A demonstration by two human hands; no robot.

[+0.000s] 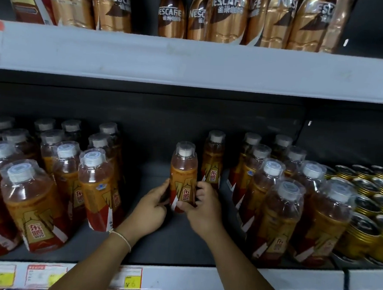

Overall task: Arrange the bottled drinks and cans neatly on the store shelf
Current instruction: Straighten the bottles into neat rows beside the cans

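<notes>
An orange drink bottle [183, 173] with a white cap stands upright in the middle gap of the lower shelf [180, 240]. My left hand [151, 209] holds its lower left side and my right hand [201, 209] grips its lower right side, thumb across the label. A second bottle of the same kind [213, 159] stands just behind it to the right. Rows of the same bottles fill the left [34, 202] and the right [278, 219] of the shelf. Gold cans [366, 207] are packed at the far right.
The upper shelf [191, 62] carries gold Nescafé bottles [227, 17] overhead. Yellow price tags [131, 278] line the lower shelf's front edge. A bare dark strip of shelf runs from the held bottle to the front edge between the two bottle groups.
</notes>
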